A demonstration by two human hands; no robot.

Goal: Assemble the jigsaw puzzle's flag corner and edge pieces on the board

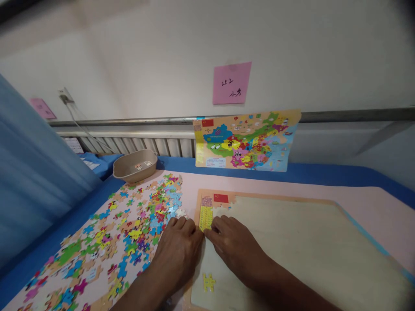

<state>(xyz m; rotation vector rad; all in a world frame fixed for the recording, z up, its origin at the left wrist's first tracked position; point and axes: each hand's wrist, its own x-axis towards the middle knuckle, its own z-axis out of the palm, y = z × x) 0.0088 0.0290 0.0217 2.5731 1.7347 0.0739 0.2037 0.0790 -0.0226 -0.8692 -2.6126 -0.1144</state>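
Observation:
A wooden puzzle board (285, 242) lies before me, with joined pieces only in its upper left corner. These include a piece with a red flag (221, 198) and a strip of yellow puzzle pieces (206, 214). My left hand (181, 244) is closed at the board's left edge, its fingertips meeting those of my right hand at the strip's lower end. My right hand (235, 242) is pinched against the yellow pieces there. What the left fingertips hold is hidden. A loose yellow puzzle piece (209, 282) lies lower on the board.
Many loose puzzle pieces (129, 235) spread over the pale sheet left of the board. A beige basin (135, 166) with a few pieces stands behind them. A printed map sheet (248, 142) leans at the wall, and a blue curtain (42, 172) hangs at left.

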